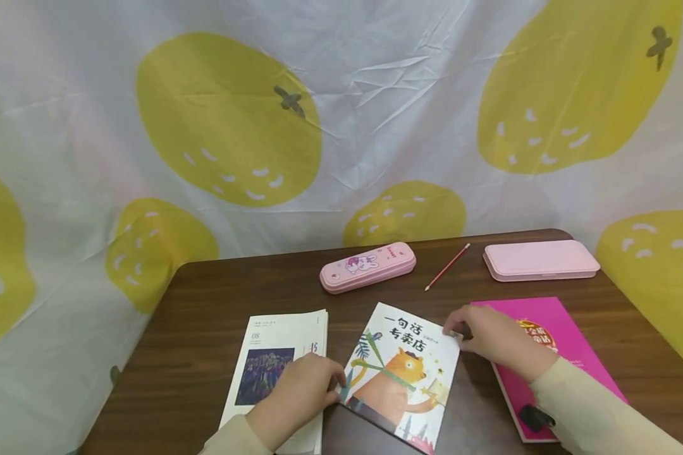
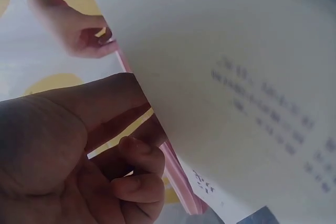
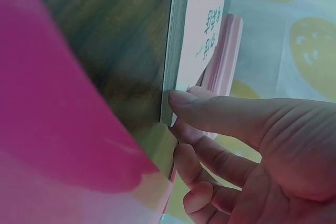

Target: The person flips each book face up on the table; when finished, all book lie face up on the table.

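Observation:
A picture book (image 1: 405, 373) with an orange bear on its white cover lies tilted at the middle of the brown table (image 1: 205, 297). My left hand (image 1: 332, 382) grips its left edge, thumb on top and fingers curled beneath. My right hand (image 1: 452, 330) pinches its upper right corner. The left wrist view shows the book's pale back cover (image 2: 236, 77) from below, raised off the table, with my thumb and fingers (image 2: 136, 153) at its edge. In the right wrist view my thumb (image 3: 184, 100) presses on the book's page edge (image 3: 173, 51).
A white book (image 1: 270, 370) lies under my left wrist, and a pink book (image 1: 563, 354) under my right forearm. Further back are a pink rabbit pencil case (image 1: 367, 266), a red pencil (image 1: 447, 266) and a plain pink case (image 1: 541, 260). A lemon-print cloth (image 1: 341, 114) hangs behind.

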Demonstrator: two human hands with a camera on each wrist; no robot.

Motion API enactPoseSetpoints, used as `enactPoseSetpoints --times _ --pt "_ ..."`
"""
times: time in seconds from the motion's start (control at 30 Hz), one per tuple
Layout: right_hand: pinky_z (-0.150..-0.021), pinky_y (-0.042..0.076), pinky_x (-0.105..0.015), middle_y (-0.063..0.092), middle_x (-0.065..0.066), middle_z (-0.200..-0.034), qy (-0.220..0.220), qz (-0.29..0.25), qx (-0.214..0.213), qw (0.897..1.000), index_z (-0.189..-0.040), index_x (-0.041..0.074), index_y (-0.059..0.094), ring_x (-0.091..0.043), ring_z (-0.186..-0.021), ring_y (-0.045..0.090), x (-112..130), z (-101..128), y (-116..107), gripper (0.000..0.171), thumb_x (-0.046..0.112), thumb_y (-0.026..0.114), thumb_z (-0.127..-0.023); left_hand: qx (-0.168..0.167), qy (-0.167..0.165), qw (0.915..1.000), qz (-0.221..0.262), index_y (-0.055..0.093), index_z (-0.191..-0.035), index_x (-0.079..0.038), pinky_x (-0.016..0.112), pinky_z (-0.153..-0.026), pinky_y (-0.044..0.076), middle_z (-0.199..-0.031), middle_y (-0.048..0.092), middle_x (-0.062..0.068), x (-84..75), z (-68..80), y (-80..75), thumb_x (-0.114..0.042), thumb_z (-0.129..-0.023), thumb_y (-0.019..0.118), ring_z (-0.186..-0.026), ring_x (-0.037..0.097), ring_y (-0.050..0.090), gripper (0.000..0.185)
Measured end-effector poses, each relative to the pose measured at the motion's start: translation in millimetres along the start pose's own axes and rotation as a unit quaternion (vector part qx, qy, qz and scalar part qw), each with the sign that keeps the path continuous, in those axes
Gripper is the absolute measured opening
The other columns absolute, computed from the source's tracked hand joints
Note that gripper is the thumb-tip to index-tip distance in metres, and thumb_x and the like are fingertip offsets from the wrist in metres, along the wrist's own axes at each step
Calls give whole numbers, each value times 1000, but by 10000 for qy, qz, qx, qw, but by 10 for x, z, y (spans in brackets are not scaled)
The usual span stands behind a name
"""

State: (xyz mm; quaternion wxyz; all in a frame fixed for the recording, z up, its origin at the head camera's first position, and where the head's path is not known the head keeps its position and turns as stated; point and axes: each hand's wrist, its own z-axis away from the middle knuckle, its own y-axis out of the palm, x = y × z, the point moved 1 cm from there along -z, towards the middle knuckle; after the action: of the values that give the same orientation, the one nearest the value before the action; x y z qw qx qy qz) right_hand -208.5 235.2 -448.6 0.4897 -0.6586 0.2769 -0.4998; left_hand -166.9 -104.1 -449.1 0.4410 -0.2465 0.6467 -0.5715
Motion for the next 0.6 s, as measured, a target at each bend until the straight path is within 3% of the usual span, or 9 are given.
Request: enactPoseSetpoints --times 0.2,0.3,0.33,0.43,0.53,0.6 --pt "-77 56 -39 72 3 -89 -311 -130 -58 9994 -93 17 77 -15 -83 64 -9 -133 9 26 -1 85 -76 22 163 9990 419 77 -86 -18 22 -58 42 -64 57 -15 -18 88 23 -16 -77 87 -59 -1 46 13" --pt "-78 56 -40 74 4 -89 -515 -217 -67 9984 -93 15 78 -15 -83 65 -16 -209 9 27 -3 85 -76 19 146 9983 569 77 -86 -19 33 -76 54 -62 56 -17 -17 118 54 -16 -77 87 -58 -3 45 14" --pt "-79 56 -40 74 4 -90 -580 -222 -66 9980 -93 15 78 -16 -84 65 -20 -231 9 27 -4 85 -76 27 123 9978 650 76 -85 -18 35 -77 55 -62 55 -17 -18 127 66 -15 -77 87 -57 -3 45 14" --pt "-82 57 -43 75 4 -92 -756 -178 -83 9969 -94 16 78 -18 -87 67 -36 -281 6 29 -5 84 -76 14 52 9966 823 75 -83 -19 33 -73 55 -61 54 -17 -41 146 98 -14 -76 87 -55 -4 44 15" --pt "-88 56 -47 76 3 -96 -883 0 -182 9959 -97 17 79 -23 -93 69 -62 -301 10 31 -5 84 -76 56 14 9949 1010 74 -82 -18 21 -55 42 -61 54 -17 -84 157 125 -13 -76 88 -55 -3 44 15" --pt "-91 55 -49 76 2 -98 -930 136 -278 9952 -98 17 80 -26 -97 70 -73 -301 9 31 -5 84 -76 88 11 9945 1047 74 -83 -18 19 -54 40 -61 53 -17 -121 159 141 -14 -77 88 -55 -3 44 15"
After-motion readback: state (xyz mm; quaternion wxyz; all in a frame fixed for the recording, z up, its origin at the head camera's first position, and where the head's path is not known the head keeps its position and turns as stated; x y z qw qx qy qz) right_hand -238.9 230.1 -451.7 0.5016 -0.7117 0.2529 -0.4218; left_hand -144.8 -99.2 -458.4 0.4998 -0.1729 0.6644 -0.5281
